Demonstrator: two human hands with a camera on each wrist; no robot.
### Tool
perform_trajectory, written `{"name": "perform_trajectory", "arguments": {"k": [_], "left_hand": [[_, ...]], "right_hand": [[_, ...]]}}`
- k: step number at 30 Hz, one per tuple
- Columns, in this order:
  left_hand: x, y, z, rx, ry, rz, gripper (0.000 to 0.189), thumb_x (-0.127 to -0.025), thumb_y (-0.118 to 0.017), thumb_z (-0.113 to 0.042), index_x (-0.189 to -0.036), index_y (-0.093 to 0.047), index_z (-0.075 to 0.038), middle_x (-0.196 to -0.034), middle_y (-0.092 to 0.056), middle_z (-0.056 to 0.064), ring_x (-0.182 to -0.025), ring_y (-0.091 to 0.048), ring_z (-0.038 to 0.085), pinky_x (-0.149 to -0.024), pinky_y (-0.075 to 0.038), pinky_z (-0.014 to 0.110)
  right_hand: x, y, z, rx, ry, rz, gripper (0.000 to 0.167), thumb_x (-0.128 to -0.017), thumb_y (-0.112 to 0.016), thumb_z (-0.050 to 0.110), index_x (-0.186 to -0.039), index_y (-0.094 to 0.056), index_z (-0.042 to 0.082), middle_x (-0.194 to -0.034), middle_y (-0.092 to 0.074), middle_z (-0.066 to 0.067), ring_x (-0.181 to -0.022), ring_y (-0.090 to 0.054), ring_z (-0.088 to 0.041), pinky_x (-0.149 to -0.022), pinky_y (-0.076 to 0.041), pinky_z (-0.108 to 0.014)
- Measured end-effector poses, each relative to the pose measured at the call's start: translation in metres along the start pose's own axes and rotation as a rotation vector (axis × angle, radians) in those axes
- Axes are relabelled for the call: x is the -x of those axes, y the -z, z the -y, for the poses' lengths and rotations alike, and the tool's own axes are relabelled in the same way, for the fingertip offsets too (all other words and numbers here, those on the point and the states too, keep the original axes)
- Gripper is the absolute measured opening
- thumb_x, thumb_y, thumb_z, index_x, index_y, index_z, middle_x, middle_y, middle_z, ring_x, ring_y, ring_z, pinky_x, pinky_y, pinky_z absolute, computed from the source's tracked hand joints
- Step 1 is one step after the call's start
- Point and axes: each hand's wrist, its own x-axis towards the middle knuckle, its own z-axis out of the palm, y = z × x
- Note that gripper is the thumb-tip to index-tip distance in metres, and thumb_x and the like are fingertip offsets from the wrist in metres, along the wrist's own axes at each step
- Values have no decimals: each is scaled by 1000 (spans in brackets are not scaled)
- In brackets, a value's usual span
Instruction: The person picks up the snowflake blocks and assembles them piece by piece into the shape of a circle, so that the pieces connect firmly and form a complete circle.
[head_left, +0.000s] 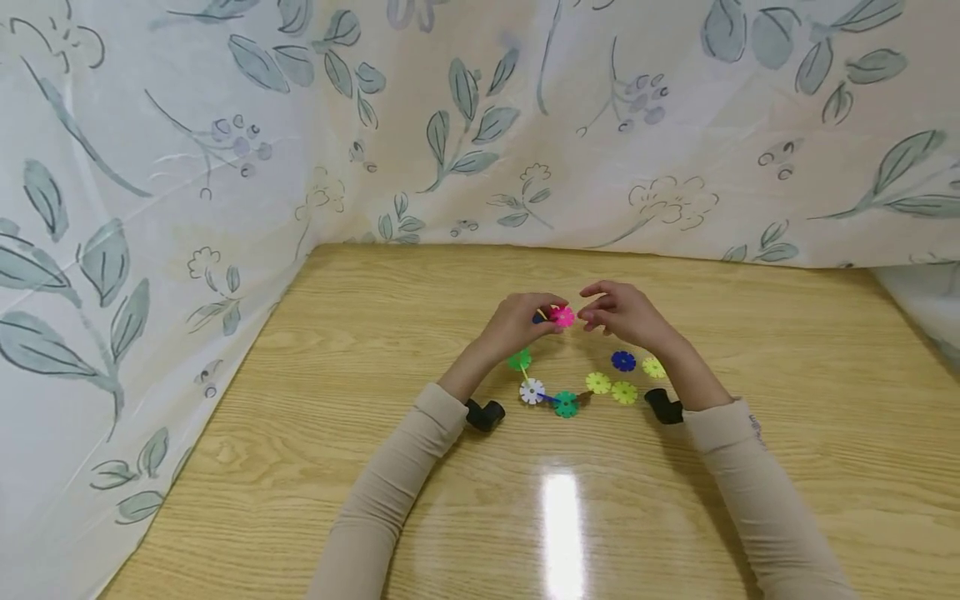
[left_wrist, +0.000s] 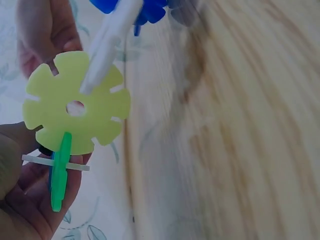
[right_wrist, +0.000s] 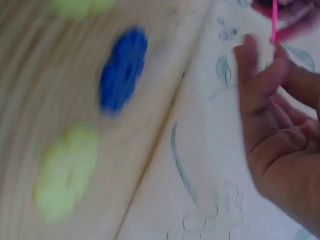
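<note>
My left hand (head_left: 517,323) pinches notched plastic discs above the table, with a pink disc (head_left: 562,317) at its fingertips. From that hand a linked chain hangs toward me: a light green disc (head_left: 519,360), a yellow one seen edge-on, a white disc (head_left: 532,391), a blue one edge-on and a dark green disc (head_left: 566,404). The left wrist view shows a yellow disc (left_wrist: 47,107) joined to a green disc (left_wrist: 60,175). Just right of the pink disc, my right hand (head_left: 626,317) hovers with loosely bent fingers, nothing visible between them; a small gap separates the two.
Loose on the wooden table (head_left: 375,333) lie a blue disc (head_left: 623,361) and a yellow disc (head_left: 654,367) near my right wrist. Two more yellowish discs (head_left: 625,392) sit by the chain's end. Beyond the table's far edge hangs a leaf-patterned cloth (head_left: 570,167).
</note>
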Motion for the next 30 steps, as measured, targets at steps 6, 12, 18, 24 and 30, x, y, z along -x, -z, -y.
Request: {"name": "perform_trajectory", "arguments": {"k": [6, 12, 18, 24, 30], "left_hand": [[1, 1, 2, -16, 11, -19, 38, -84, -67, -18, -120, -60, -10, -101, -69, 5, -85, -64, 13, -74, -49, 24], [1, 0, 4, -37, 24, -24, 38, -85, -66, -17, -121, -59, -10, -103, -68, 5, -87, -64, 14, -75, -49, 24], [2, -2, 4, -31, 20, -22, 36, -85, -66, -16, -120, -60, -10, -103, -68, 5, -89, -64, 14, -75, -50, 25], [3, -1, 4, -23, 29, -24, 37, -84, -67, -16, -120, -60, -10, -103, -68, 5, -89, -64, 14, -74, -50, 25], [4, 0, 4, -8, 28, -29, 38, -83, -69, -17, -120, -60, -9, -103, -67, 5, -88, -64, 15, -74, -50, 25]], "right_hand": [[19, 17, -12, 257, 1, 45, 26, -89, -57, 4, -110, -58, -10, -99, -63, -23, -88, -62, -33, -75, -50, -43], [28, 21, -17, 303, -57, 247, 26, -82, -65, 8, -102, -58, -7, -85, -56, -12, -77, -50, -22, -70, -43, -35], [29, 15, -18, 309, -77, 299, 31, -79, -71, 10, -102, -55, -4, -82, -48, -10, -78, -45, -21, -69, -37, -33], [29, 13, -19, 332, -59, 285, 29, -78, -71, 6, -100, -55, -4, -84, -49, -12, -78, -44, -22, -70, -39, -33], [29, 11, -20, 330, -47, 267, 24, -78, -69, 2, -96, -55, -5, -84, -51, -12, -77, -44, -21, -68, -39, -32]]}}
